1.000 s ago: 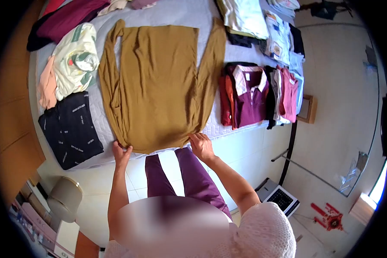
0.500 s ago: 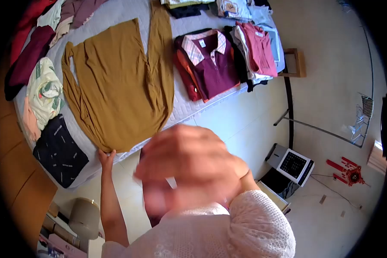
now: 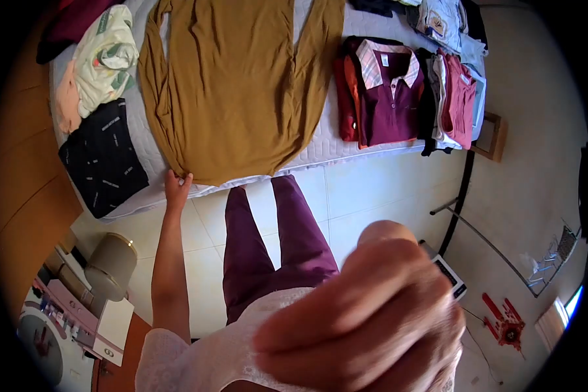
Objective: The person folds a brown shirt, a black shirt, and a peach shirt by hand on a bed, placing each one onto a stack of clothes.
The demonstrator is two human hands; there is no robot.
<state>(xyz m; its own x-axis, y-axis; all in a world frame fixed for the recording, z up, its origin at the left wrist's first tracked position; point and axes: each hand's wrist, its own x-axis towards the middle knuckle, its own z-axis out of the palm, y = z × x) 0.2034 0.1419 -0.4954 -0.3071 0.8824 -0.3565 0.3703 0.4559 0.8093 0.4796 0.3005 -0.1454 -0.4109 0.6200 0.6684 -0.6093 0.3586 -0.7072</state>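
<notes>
A mustard long-sleeved top [image 3: 242, 85] lies spread out on the bed, its hem along the near edge. My left hand [image 3: 178, 188] pinches the hem at its left corner, thumb and fingers closed on the cloth. Close to the camera, my right hand [image 3: 372, 313] is raised above the floor and my lap, away from the clothes. Its fingers are curled in, and whatever they may hold is hidden. Left of the top lie folded black printed cloth [image 3: 104, 160] and a crumpled pale green printed garment [image 3: 108, 59].
Folded clothes, including a purple collared shirt [image 3: 392, 98] and a pink garment [image 3: 460, 104], sit on the bed's [image 3: 320, 140] right side. A beige bin [image 3: 111, 261] and a vanity [image 3: 65, 313] are at lower left. A metal rack [image 3: 490, 245] stands at right.
My right hand has moved right and down in view, from in front of the bed's edge. The view has shifted, showing my purple trousers. My left hand keeps its hold on the hem.
</notes>
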